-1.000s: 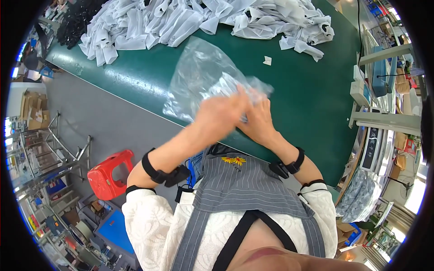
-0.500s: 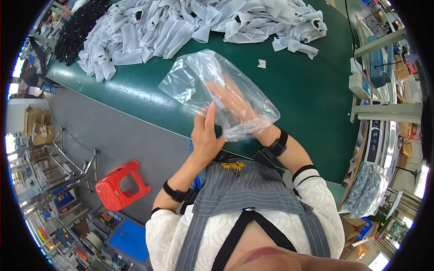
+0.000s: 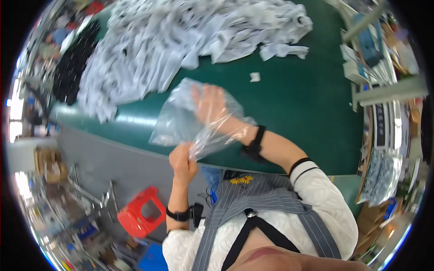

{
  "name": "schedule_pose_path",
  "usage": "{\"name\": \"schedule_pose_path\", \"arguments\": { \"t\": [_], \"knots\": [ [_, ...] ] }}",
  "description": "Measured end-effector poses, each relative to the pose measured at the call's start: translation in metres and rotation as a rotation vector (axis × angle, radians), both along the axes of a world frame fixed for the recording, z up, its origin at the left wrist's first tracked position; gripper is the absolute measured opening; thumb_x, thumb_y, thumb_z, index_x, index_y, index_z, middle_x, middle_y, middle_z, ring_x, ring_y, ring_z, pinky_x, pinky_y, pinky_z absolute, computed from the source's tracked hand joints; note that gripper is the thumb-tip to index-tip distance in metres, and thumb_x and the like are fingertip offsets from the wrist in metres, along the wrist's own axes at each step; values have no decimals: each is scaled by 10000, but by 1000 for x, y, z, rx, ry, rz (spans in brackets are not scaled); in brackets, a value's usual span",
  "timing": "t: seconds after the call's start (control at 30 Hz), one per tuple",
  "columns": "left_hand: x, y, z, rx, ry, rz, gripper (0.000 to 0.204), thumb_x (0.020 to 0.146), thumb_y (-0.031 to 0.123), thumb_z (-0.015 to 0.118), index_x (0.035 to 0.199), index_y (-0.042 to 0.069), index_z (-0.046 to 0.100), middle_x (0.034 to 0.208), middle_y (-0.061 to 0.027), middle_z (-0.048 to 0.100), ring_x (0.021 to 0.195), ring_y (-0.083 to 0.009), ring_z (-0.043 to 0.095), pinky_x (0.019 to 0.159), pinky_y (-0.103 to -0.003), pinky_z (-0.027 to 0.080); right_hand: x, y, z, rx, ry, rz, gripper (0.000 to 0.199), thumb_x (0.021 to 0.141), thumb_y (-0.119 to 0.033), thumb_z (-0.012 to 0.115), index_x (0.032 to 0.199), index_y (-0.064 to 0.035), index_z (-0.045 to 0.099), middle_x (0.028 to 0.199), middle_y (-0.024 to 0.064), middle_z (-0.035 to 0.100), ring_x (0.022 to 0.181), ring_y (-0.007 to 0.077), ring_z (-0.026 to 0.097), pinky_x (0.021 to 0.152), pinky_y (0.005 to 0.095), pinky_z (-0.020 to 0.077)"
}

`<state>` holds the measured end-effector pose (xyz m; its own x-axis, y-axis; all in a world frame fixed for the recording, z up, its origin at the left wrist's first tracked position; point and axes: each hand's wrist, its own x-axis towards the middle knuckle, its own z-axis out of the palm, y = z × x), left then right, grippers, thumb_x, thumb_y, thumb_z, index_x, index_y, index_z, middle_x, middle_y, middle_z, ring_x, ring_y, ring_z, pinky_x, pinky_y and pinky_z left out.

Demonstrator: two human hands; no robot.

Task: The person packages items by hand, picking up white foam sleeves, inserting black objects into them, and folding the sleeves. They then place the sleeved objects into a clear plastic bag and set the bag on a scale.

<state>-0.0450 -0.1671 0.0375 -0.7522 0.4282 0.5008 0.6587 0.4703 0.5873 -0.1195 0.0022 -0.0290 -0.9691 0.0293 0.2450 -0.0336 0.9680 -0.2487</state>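
Two hands at work: a person seen from above, standing at a wide green table, both hands on one clear plastic bag
Green table (image 3: 316, 104): fills the upper middle of the view, its near edge running just in front of the person
Heap of white cloth pieces (image 3: 181, 40): spread across the far side of the table, well apart from the hands
Dark cloth pile (image 3: 74, 65): at the far left end of the table, beside the white heap
Red plastic stool (image 3: 139, 217): on the floor, lower left, below the table edge
Clear plastic bag (image 3: 181, 119): held up just over the near edge of the table, crumpled and thin, mouth turned toward the person
Right hand (image 3: 210, 106): pushed deep inside the bag, fingers spread wide against the film, gripping nothing
Left hand (image 3: 182, 159): closed in a tight pinch on the rim of the bag's mouth, just off the table edge
Small white scrap (image 3: 255, 77): alone on the bare green surface, beyond the bag
Risk, as a judgement: the spread fingers could stretch or tear the thin film if pushed further; the pinch holds only a small fold, so the bag could slip free and drop toward the floor
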Motion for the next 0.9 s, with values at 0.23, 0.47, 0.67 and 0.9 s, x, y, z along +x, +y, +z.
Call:
{"name": "schedule_pose_path", "arguments": {
  "t": [0.23, 0.47, 0.67, 0.9],
  "knots": [
    [7, -6, -42, 32, -142, 212, 418, 865, 55, 572, 1269, -39, 518, 1153, -212, 590, 1007, -314, 596, 877, -372, 462, -16, 0, 3, -80, 258, 181, 738, 786, -431, 654, 1367, -26, 450, 1334, 300, 448, 1256, 455, 423, 1026, 607, 310],
    [36, -8, -72, 59, -207, 372, 678, 815, 158, 632, 1384, -80, 350, 1219, -276, 516, 1074, -412, 524, 949, -455, 411, 7, 228, 121, -722, -184, 428, 193, 920, -195, 591, 997, -51, 693, 977, 100, 696, 867, 234, 663, 811, 353, 524],
    [30, -5, -83, -79, -91, 351, 649, 848, 300, 588, 1342, -74, 399, 1195, -269, 526, 1046, -435, 525, 915, -485, 412, -138, 517, 41, 24, 507, -435, 311, 918, -228, 573, 1209, -128, 613, 1134, 159, 616, 1086, 328, 554, 932, 422, 437],
    [44, -13, -89, -186, -38, 332, 632, 844, 338, 558, 1311, -68, 429, 1184, -262, 529, 1022, -442, 522, 875, -506, 401, -207, 504, -1, -198, -186, -689, 543, 850, -528, 529, 1289, -214, 579, 1320, 217, 505, 1243, 408, 450, 1050, 508, 331]
  ]
}}
